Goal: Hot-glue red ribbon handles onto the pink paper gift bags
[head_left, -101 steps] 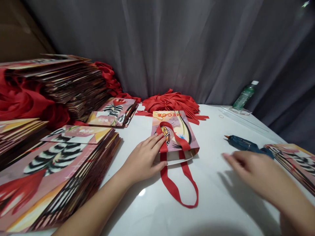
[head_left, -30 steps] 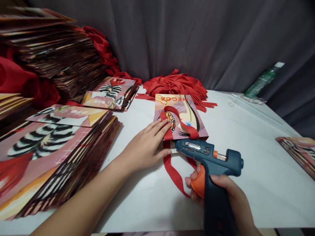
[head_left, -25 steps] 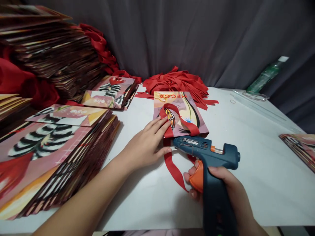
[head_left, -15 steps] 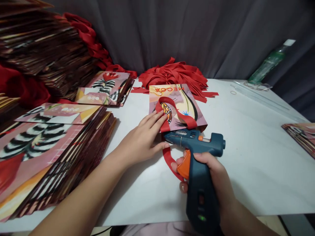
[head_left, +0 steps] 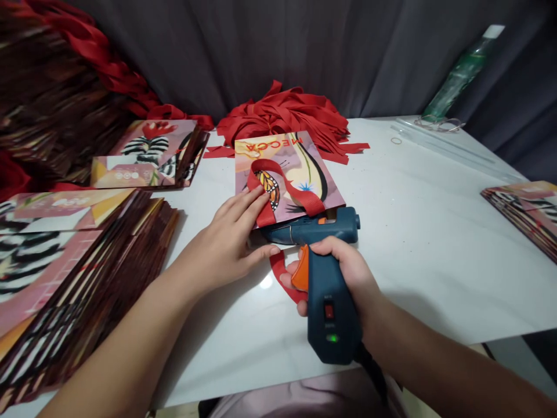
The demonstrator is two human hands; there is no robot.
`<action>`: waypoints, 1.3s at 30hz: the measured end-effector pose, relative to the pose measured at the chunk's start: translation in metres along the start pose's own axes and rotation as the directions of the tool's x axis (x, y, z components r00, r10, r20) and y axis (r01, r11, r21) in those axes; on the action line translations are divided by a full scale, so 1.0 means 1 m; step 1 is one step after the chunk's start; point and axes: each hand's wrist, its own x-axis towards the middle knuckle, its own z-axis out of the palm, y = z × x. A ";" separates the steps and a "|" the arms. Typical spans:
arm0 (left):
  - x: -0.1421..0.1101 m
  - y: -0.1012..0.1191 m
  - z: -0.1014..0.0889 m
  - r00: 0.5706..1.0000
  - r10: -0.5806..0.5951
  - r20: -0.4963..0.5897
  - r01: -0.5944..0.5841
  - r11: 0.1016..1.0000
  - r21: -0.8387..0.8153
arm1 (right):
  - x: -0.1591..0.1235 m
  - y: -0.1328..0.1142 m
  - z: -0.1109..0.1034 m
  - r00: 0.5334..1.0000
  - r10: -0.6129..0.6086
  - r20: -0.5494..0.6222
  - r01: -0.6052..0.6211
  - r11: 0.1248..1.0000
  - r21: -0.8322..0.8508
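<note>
A printed paper bag [head_left: 300, 157] with red "MECCA" lettering lies flat, its near edge slightly raised. A red ribbon handle [head_left: 314, 203] loops over its upper face. My left hand [head_left: 226, 241] rests with outstretched fingers on the bag and one ribbon end; its thumb is apart, below the near edge. My right hand [head_left: 352, 273] is wrapped round a blue glue gun [head_left: 333, 290], fingers at the orange trigger [head_left: 301, 270]. The nozzle points left, at the bag's near edge; its tip is hidden by the bag and hand. Another red ribbon [head_left: 278, 264] curves below, passing behind my right fingers.
Stacks of folded printed bags [head_left: 143, 255] stand on the left, with smaller piles behind and a pile [head_left: 528, 215] at right. A heap of red ribbons [head_left: 282, 116] lies behind. A green bottle [head_left: 461, 75] leans against the dark curtain [head_left: 374, 52]. Clear glue sticks [head_left: 456, 148] lie nearby.
The glue gun has tilted and moved further under the bag's near edge, so the edge now covers more of its barrel. The left hand stays on the bag; the view has shifted.
</note>
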 end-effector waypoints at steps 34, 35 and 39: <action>-0.001 -0.001 0.001 1.000 0.004 -0.017 -0.004 1.000 0.005 | -0.006 -0.005 -0.002 1.000 -0.003 -0.023 0.004 0.999 0.038; -0.001 -0.001 0.001 1.000 0.001 -0.014 -0.001 1.000 0.003 | -0.008 -0.005 -0.003 0.999 -0.025 -0.027 0.026 0.999 0.036; -0.001 0.000 0.000 1.000 -0.006 -0.001 0.006 1.000 -0.002 | -0.013 -0.006 -0.007 0.995 -0.064 -0.071 0.066 0.998 0.023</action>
